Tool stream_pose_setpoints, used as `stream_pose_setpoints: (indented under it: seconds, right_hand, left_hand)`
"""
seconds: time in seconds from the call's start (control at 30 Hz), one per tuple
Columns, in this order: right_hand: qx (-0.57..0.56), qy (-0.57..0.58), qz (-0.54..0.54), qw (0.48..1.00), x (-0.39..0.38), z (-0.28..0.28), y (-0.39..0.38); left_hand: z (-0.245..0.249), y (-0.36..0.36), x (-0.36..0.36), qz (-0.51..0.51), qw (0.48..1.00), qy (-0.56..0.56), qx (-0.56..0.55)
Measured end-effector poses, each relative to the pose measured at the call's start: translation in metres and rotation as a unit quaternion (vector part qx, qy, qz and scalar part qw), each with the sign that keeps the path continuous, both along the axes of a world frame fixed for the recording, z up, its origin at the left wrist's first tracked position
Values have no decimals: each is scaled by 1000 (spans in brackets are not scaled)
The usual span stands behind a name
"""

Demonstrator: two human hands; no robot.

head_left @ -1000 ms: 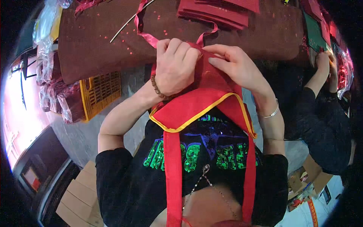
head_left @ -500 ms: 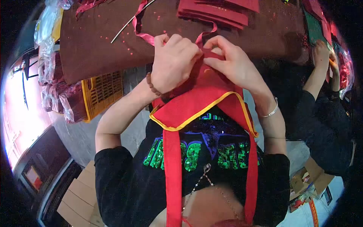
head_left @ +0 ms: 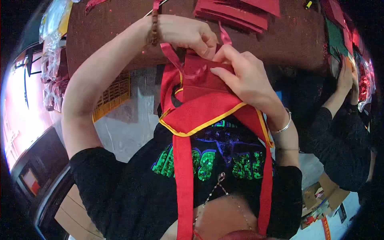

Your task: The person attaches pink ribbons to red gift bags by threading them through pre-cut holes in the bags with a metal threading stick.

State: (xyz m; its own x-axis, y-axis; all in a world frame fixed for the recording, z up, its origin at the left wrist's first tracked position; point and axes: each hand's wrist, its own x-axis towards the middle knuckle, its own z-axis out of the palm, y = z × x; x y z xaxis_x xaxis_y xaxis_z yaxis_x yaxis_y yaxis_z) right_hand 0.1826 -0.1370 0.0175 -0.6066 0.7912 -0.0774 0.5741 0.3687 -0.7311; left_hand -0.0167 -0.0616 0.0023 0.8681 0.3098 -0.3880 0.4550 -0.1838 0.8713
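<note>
Seen from my remote station: the left hand point(head_left: 191, 37), bent at the wrist above the beaded bracelet point(head_left: 154, 29), has its fingers curled, tips at the upper edge of the dark red panel point(head_left: 206, 86); I cannot tell whether it grips fabric. The right hand point(head_left: 249, 76) lies at the panel's other side, partly closed, thumb and forefinger slightly apart; what it has hold of, I cannot tell. The panel lies against the red cloth point(head_left: 200, 114) with yellow edging, in front of the black shirt point(head_left: 140, 176). A pink ribbon point(head_left: 171, 55) loops from below the left wrist onto the panel. Beyond are the brown table point(head_left: 108, 32) and the stacked red pieces point(head_left: 236, 17). At right, another person's hand point(head_left: 344, 80) is near a green piece point(head_left: 335, 38).
</note>
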Motion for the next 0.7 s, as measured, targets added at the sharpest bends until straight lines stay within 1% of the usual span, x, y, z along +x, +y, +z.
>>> stream_pose_setpoints:
  seconds: [0.07, 0.1, 0.13, 0.2, 0.23, 0.27, 0.3, 0.33, 0.37, 0.4, 0.43, 0.47, 0.53, 0.57, 0.6, 0.67, 0.7]
  right_hand:
    - [-4, 6, -2, 1000, 0, 2, -1]
    - [-11, 10, -8, 1000, 1, 3, -1]
    - [-10, 10, -8, 1000, 2, 2, -1]
    - [-42, 25, -11, 999, 2, 1, 1]
    - [-40, 24, -13, 999, 2, 2, 2]
    - [-40, 30, 11, 999, 2, 4, 2]
    - [-40, 38, 36, 998, 1, 6, 2]
    - [-39, 37, 35, 998, 2, 4, 3]
    - [-42, 24, 9, 999, 1, 0, 4]
    - [-44, 12, -15, 999, 1, -5, 5]
    - [-73, 10, -22, 997, 3, -8, 6]
    - [-75, 12, -22, 997, 5, -9, 8]
    - [-102, 67, -23, 992, 8, -9, 10]
    - [-71, 38, -14, 997, 7, -3, 13]
    - [-71, 36, -14, 997, 9, -6, 14]
    - [120, 38, 42, 991, 15, -14, 16]
    - [120, 37, 42, 991, 21, -13, 17]
  left_hand:
    - [-5, 0, 0, -19, 994, -3, -110]
    - [-7, -1, 0, -19, 996, -6, -84]
    - [-11, -3, 0, -20, 996, -6, -83]
    - [-18, -6, -1, 56, 995, -78, 15]
    - [-19, -3, -1, 95, 992, -87, 5]
    - [-17, 0, -1, 135, 986, -96, -6]
    - [-16, -2, -3, 228, 972, -54, 34]
    - [-13, -5, -3, 228, 972, -55, 35]
    - [-8, -8, -3, 239, 955, -12, 177]
    - [-4, -13, -3, 246, 916, 32, 316]
    - [-5, -21, -5, 311, 861, -20, 403]
    - [0, -29, -7, 310, 861, -18, 402]
    - [10, -45, -9, 342, 901, -29, 265]
    - [7, -54, -9, 282, 916, -39, 283]
    - [-3, -59, -9, 227, 905, -54, 355]
    - [-7, -63, -8, 237, 891, -73, 381]
    - [-6, -64, -7, 237, 891, -74, 381]
